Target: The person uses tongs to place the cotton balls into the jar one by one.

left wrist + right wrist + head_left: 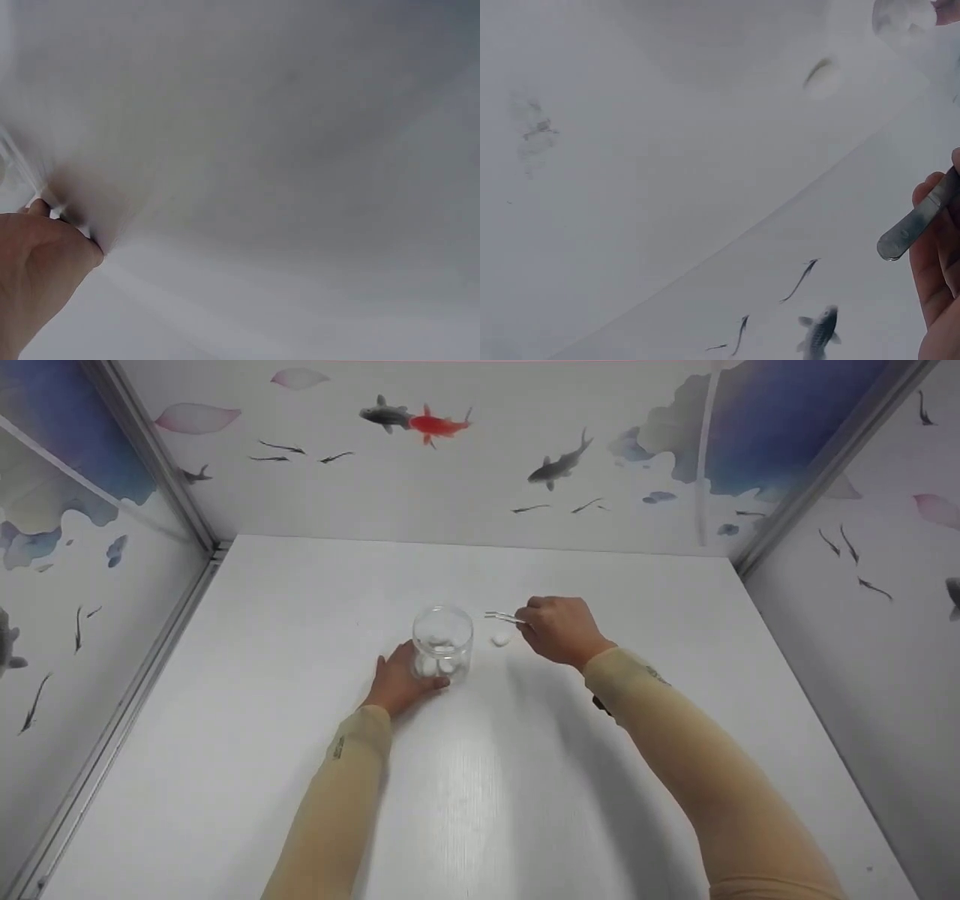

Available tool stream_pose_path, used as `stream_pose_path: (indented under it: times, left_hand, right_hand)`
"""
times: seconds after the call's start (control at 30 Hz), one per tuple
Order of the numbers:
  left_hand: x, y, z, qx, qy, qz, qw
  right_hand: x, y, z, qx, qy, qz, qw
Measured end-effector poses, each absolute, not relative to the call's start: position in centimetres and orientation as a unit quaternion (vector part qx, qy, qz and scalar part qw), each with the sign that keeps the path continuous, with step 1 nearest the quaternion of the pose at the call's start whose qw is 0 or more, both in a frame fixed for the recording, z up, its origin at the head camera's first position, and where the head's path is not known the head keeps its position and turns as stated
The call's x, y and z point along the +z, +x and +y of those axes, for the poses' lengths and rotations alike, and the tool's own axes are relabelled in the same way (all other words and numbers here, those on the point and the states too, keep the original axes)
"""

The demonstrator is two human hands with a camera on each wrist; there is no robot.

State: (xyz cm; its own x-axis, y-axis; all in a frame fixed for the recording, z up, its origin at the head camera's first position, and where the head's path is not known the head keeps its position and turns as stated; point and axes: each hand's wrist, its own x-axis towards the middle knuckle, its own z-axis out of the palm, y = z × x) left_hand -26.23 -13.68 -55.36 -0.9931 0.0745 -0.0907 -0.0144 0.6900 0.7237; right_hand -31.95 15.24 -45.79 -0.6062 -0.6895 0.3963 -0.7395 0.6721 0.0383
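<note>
A clear jar [443, 637] stands on the white table with several white balls [439, 664], which look like cotton balls, inside it. My left hand [401, 681] holds the jar's left side near its base, the thumb across the front. To the right of the jar, my right hand [562, 628] grips metal tweezers [504, 617], whose tips point left toward the jar and stand apart. Just below those tips a single white ball [500, 639] lies on the table. In the right wrist view the tweezers' rounded rear end [904, 238] sticks out of the hand.
White panels printed with fish, petals and blue patches surround the table [225, 735] at the back [480, 487] and both sides. Metal posts [169, 472] stand at the back corners. Both forearms wear beige sleeves [337, 802].
</note>
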Motion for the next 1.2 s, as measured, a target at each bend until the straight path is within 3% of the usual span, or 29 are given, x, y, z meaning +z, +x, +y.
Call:
stream_pose_path:
  times: [0.5,1.2]
  left_hand:
    - [-55.2,-26.0,-13.7,0.412,0.01,0.909,0.057]
    - [-55.0,-25.9,-13.7,0.408,0.001,0.911,0.057]
  right_hand:
    - [-49.1,-33.2,17.2,0.017,0.332,-0.938,0.095]
    - [-51.1,-33.8,15.6,-0.012,0.325,-0.945,0.043]
